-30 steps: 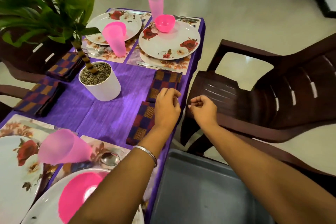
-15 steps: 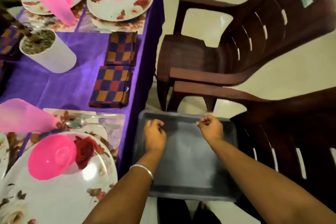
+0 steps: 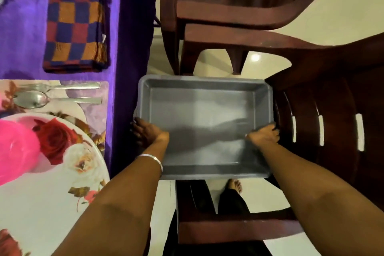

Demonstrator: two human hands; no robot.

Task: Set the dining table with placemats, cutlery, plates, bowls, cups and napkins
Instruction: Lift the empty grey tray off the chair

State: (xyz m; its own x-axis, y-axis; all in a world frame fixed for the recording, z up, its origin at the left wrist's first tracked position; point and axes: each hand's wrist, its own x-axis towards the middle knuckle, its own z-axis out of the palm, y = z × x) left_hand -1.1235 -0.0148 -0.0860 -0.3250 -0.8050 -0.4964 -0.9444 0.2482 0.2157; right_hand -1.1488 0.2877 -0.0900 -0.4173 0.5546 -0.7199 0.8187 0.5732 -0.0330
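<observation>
Both hands have come off the counter and down to the grey tray (image 3: 204, 114), which sits on a brown chair (image 3: 324, 110) beside the counter. A second ago they hovered by the folded napkins. Now the left hand (image 3: 145, 132) curls its fingers over the tray's left rim, and the right hand (image 3: 264, 134) grips the right rim; each has hold of the tray and nothing else. The tray between them shows only its bare floor, with nothing left in it to lay out.

Just left of the left hand hangs the purple cloth of the counter (image 3: 133, 27). Further left lie a fork (image 3: 62, 86) and a spoon (image 3: 41, 100) on a floral placemat (image 3: 97, 114). Nearer the person, a flowered plate (image 3: 62, 172) carries a pink bowl (image 3: 16, 151). Up and left of the left hand, two checked napkins (image 3: 74, 31) lie end to end on the cloth.

With the tray emptied and this setting complete as far as can be seen, the laying looks finished or close to it. The two-handed grip suggests the tray is about to be lifted away. No cup shows in this view.
</observation>
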